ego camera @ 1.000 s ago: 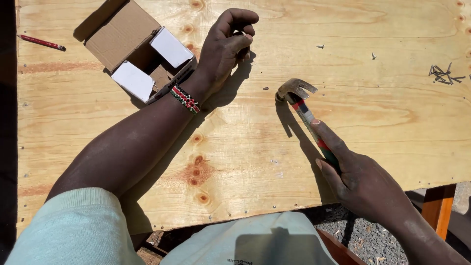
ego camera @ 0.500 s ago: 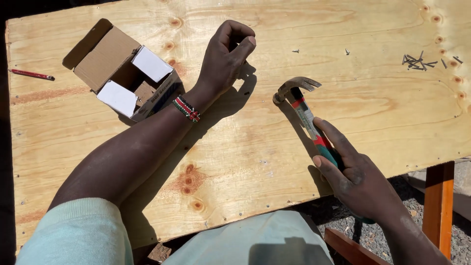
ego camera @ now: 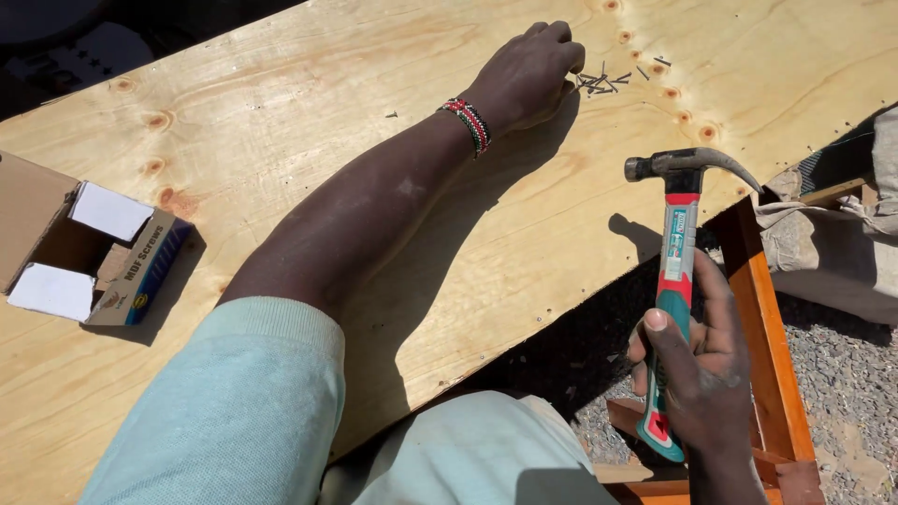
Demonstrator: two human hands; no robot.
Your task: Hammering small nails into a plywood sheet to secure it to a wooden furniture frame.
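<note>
Left hand [ego camera: 526,75] at nails [ego camera: 599,82], fingers curled.
Right hand [ego camera: 697,374] grips hammer [ego camera: 681,224] upright, just off table [ego camera: 281,168] edge.

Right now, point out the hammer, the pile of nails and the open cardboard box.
hammer [ego camera: 675,245]: head view, on the middle of its handle.
pile of nails [ego camera: 599,82]: head view, on the cluster's middle.
open cardboard box [ego camera: 150,262]: head view, on its printed side wall.

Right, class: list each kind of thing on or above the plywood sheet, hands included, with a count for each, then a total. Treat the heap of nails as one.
Hands: 2, left hand, right hand
Claw hammer: 1
Heap of nails: 1
Open cardboard box: 1
Beaded bracelet: 1
Total: 6
</note>
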